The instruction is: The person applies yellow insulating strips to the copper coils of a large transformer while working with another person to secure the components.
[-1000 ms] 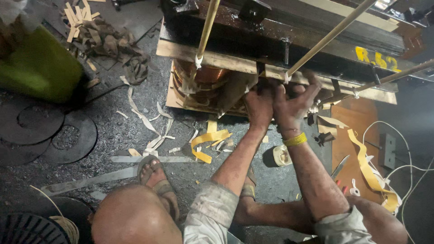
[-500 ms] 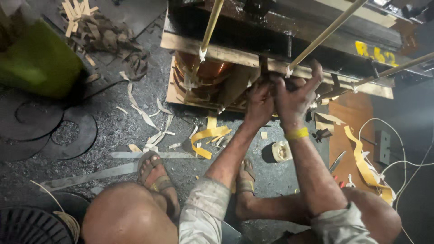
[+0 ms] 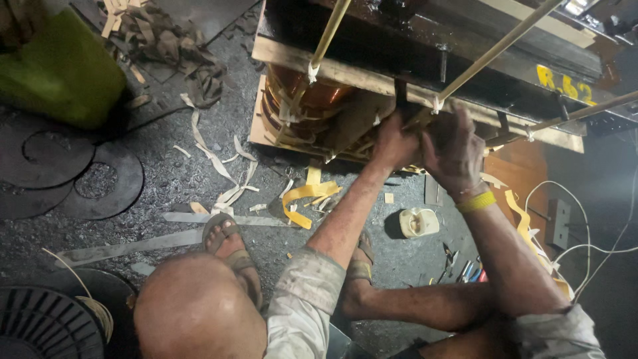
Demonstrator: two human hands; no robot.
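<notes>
Both hands press side by side, left hand (image 3: pixel 393 143) closed and right hand (image 3: pixel 455 154) spread, on brown paper wrapping beneath a long wooden beam (image 3: pixel 345 70), copper-coloured wound coil (image 3: pixel 299 106) lying at nine o'clock, nearer the left.

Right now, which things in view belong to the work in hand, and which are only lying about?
In the work:
- left hand and right hand, both at the wooden bar
- copper coil below that bar

Lying about:
- tape roll
- yellow strip
- green sack
- metal strips
</notes>
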